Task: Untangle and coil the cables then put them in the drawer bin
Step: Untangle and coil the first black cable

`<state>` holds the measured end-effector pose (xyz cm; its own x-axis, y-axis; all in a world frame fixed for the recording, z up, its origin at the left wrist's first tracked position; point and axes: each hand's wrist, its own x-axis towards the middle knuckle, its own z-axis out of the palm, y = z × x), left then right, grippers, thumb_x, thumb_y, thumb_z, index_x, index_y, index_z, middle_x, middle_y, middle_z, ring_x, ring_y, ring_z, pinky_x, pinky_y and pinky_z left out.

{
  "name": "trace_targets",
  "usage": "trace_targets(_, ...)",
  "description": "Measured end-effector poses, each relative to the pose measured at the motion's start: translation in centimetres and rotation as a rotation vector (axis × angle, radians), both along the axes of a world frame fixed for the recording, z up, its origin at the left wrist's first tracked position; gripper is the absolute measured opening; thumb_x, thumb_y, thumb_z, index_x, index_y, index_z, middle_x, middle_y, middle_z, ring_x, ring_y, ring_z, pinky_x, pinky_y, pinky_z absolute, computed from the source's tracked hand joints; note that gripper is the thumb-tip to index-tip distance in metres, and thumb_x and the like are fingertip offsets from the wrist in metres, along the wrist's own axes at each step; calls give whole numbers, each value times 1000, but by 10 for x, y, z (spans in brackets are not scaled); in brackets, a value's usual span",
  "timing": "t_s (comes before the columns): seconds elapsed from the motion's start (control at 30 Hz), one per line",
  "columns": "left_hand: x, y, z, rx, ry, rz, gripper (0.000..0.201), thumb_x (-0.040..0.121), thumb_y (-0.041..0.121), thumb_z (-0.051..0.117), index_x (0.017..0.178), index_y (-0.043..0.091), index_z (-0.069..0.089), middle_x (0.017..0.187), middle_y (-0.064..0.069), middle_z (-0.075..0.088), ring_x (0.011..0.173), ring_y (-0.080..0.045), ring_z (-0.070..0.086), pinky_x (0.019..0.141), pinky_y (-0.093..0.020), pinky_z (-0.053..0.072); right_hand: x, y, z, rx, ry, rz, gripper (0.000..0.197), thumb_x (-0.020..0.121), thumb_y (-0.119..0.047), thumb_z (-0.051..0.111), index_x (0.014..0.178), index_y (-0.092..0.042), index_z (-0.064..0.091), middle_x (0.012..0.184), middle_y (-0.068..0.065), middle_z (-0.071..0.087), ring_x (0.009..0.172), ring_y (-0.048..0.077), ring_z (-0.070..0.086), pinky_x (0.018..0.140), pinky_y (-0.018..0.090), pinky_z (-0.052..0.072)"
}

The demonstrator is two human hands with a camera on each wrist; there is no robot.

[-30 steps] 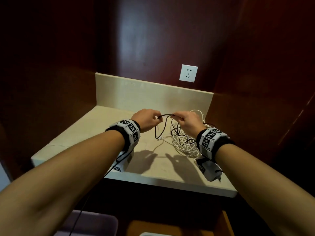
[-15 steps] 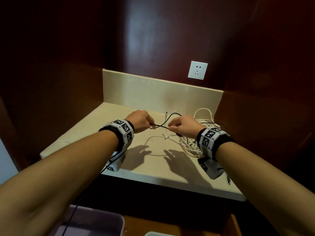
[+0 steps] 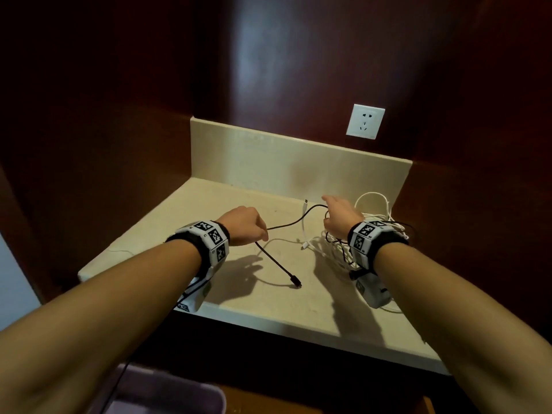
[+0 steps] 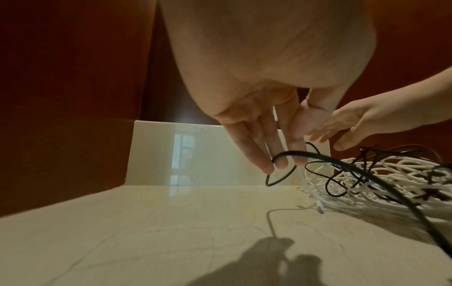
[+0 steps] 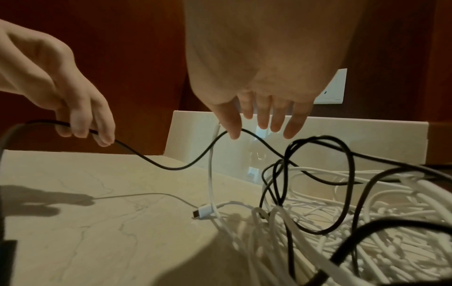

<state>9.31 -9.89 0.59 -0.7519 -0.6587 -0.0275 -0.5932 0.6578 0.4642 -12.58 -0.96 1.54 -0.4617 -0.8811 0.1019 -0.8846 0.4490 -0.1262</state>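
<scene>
**Black cable drawn out of the white tangle**

Head view: at frame centre, the left hand [image 3: 243,225] pinches the black cable [image 3: 294,224], its plug end lying on the counter [image 3: 167,249] below. The right hand [image 3: 340,218], centre right, hovers over the white cables [image 3: 331,252]. A purple bin [image 3: 167,392] sits at lower left.

Left wrist view: fingertips [image 4: 267,168] pinch the black cable [image 4: 330,162] at centre; white cables [image 4: 391,180] pile at right.

Right wrist view: the right hand [image 5: 264,81] shows spread fingers [image 5: 292,125], straight and holding nothing, the thumb touching the black cable [image 5: 171,167].
</scene>
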Motion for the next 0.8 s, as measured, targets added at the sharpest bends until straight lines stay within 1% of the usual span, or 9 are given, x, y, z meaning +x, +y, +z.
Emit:
trace_targets(0.07,0,-3,-3,-4,-4,5,21,87,25,61,99,17,77,102,-3,73,98,-21,63,90,-33,51,0,-6,0,51,-2,7,66,89,-1,45,151,-14,25,151,10,38,137,30,37,109,42,36)
trace_targets(0.17,-1,-6,-7,-21,-11,10,20,86,28,63,98,19,76,100,-2,73,95,-21,64,88,-35,52,-2,-15,-2,96,16,-1,63,90,-1,42,149,-16,29,141,12,49,127,33,47,100,44,45)
trace_targets(0.23,-1,-7,-9,-30,-24,4,20,86,28,63,98,20,76,100,-2,73,95,-21,64,89,-36,52,-4,-18,-3,92,54,1,51,91,-3,41,141,-14,45,132,13,56,120,32,51,95,41,47)
trace_targets(0.3,-2,-7,-10,-49,-47,-9,21,87,27,61,100,22,76,103,-2,73,98,-20,64,90,-35,52,-7,-19,-5,75,92,19,36,93,-6,42,120,-12,64,120,13,64,107,31,57,85,36,50)
trace_targets(0.37,-3,-6,-9,-71,-68,-25,23,88,28,60,107,23,72,109,1,71,102,-19,62,91,-33,50,-9,-18,-7,35,93,40,30,94,-10,45,107,-14,71,110,10,68,98,31,59,74,31,46)
trace_targets(0.47,-7,-4,-7,-114,-83,-14,31,90,34,58,120,26,64,117,5,68,106,-18,60,90,-29,47,-8,-13,-7,-53,70,88,25,97,-16,50,110,-18,72,109,6,70,101,29,60,79,33,46)
trace_targets(0.6,-20,-2,-5,-166,-32,25,41,92,42,56,130,29,54,119,5,67,110,-20,58,91,-32,45,-3,-1,0,-170,85,158,25,99,-21,49,111,-17,70,109,7,69,101,29,60,81,35,45)
trace_targets(0.7,-34,5,-2,-175,48,27,42,95,41,54,134,27,50,121,5,66,112,-21,58,91,-33,46,2,11,4,-233,83,187,25,99,-22,48,111,-18,69,109,5,68,101,27,59,80,34,42)
trace_targets(0.8,-46,16,0,-198,151,24,38,96,41,52,133,31,52,126,5,63,114,-21,57,92,-34,46,7,24,9,-259,76,217,24,100,-23,48,111,-17,68,108,5,68,101,26,57,82,35,42)
